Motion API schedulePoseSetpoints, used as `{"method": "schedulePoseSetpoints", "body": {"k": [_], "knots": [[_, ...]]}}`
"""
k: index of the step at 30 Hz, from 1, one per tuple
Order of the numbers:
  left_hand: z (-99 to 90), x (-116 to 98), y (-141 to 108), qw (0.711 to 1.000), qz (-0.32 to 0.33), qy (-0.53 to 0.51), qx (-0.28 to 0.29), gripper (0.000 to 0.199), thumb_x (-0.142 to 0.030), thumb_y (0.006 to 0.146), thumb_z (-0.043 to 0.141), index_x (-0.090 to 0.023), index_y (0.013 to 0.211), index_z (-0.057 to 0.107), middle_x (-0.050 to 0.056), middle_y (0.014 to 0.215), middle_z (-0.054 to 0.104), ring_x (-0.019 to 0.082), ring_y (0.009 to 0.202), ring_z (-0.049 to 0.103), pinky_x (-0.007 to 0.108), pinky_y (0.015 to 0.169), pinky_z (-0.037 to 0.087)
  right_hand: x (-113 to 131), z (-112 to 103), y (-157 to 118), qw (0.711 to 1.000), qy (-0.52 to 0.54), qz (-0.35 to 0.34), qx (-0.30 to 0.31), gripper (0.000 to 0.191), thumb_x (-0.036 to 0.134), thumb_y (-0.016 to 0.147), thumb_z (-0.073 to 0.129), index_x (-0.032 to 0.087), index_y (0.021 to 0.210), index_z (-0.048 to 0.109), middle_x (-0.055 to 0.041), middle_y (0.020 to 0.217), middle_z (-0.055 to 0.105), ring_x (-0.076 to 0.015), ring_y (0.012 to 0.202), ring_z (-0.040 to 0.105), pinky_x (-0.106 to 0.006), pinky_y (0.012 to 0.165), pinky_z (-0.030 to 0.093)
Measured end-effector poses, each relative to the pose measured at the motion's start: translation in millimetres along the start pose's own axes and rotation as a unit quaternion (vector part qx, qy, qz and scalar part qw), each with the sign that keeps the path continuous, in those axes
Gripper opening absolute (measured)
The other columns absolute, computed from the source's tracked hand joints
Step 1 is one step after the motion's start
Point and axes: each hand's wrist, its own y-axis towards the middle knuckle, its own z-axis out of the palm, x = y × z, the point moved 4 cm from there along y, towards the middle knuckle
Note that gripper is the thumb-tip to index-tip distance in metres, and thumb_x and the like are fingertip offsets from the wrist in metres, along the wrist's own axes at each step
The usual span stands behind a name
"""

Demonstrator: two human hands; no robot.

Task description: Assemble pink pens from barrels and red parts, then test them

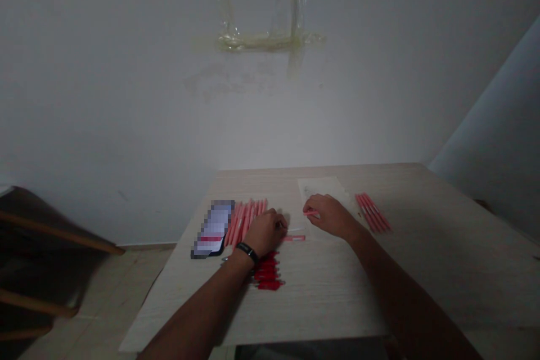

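Note:
My right hand (329,215) is closed around a short pink pen part (311,213), above a pale sheet (327,184) lying on the table. My left hand (265,232), a black band on its wrist, curls its fingers beside a row of pink pens (242,218). A thin pale line runs out near its fingertips; whether it is held, I cannot tell. Just to the right of that hand lies a single pink pen piece (298,238). Partly under my left wrist are several red pen parts (268,277) in a stack.
A phone (213,229) with a blurred-out screen lies left of the pink row. Another group of pink pens (373,214) is at the right. Behind the wooden table (320,304) rises a wall with old tape (259,43). Dark wooden furniture (37,259) stands at the left.

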Motion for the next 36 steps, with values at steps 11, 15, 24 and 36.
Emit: {"method": "schedulePoseSetpoints", "body": {"k": [11,15,24,36], "knots": [[-1.1,-3.7,-1.4,1.0,-0.005,-0.001,0.017,0.017,-0.017,0.082,0.06,-0.021,0.086,0.076,0.007,0.093,0.066,0.018,0.083,0.062,0.026,0.072,0.042,5.3,3.6,0.6,1.0,0.021,-0.013,0.004,0.014,0.01,0.081,0.063,0.019,0.091,0.068,-0.0038,0.092,0.07,-0.0184,0.089,0.061,-0.029,0.081,0.041],[-1.5,-4.1,-1.8,1.0,0.002,0.0,0.011,0.016,-0.018,0.082,0.06,-0.021,0.086,0.076,0.007,0.093,0.066,0.018,0.085,0.062,0.028,0.075,0.043,4.8,5.4,0.3,0.999,0.025,-0.018,0.008,0.012,0.012,0.083,0.063,0.019,0.091,0.068,-0.0037,0.092,0.069,-0.0184,0.088,0.061,-0.029,0.081,0.041],[-3.9,-1.2,-0.3,0.998,-0.003,-0.058,-0.04,0.014,-0.025,0.085,0.061,-0.021,0.089,0.074,0.006,0.092,0.066,0.017,0.081,0.061,0.026,0.07,0.043,12.8,7.4,2.7,0.998,0.045,-0.051,-0.014,0.008,0.014,0.086,0.065,0.019,0.092,0.066,-0.0036,0.092,0.068,-0.0191,0.091,0.06,-0.031,0.083,0.041],[-0.6,-4.0,2.1,0.99,0.022,-0.128,-0.053,0.019,-0.033,0.087,0.063,-0.018,0.087,0.075,0.005,0.085,0.067,0.016,0.076,0.059,0.026,0.068,0.041,32.6,15.7,5.6,0.995,0.001,-0.093,-0.039,0.003,0.02,0.089,0.067,0.02,0.089,0.064,-0.004,0.092,0.065,-0.021,0.093,0.054,-0.035,0.085,0.038]]}}
